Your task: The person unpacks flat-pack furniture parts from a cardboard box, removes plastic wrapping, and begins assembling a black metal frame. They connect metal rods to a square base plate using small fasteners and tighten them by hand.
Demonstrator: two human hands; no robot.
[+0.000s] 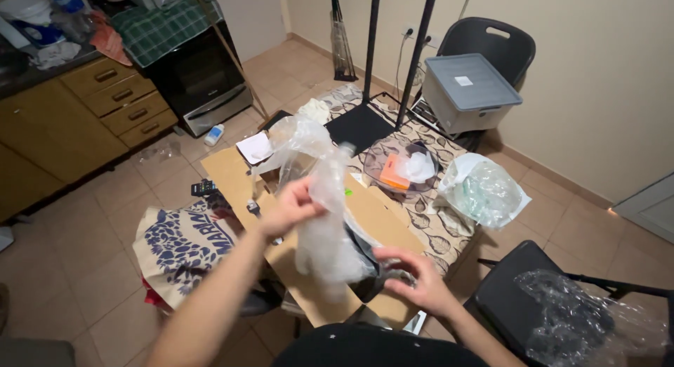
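Observation:
My left hand (289, 207) is raised over an open cardboard box (379, 219) and pinches a long piece of clear bubble wrap (324, 230) near its top. The wrap hangs down into the box. My right hand (415, 277) is lower, at the box's near edge, with fingers curled on the wrap's bottom end and something dark inside the box. What the wrap encloses is not visible.
A clear bowl (400, 169) with an orange item sits on the patterned table beyond the box. A bag of crumpled plastic (484, 191) lies right. More bubble wrap (583, 318) rests on a black chair. A printed tote (182, 244) is left; a grey bin (467, 89) sits on another chair.

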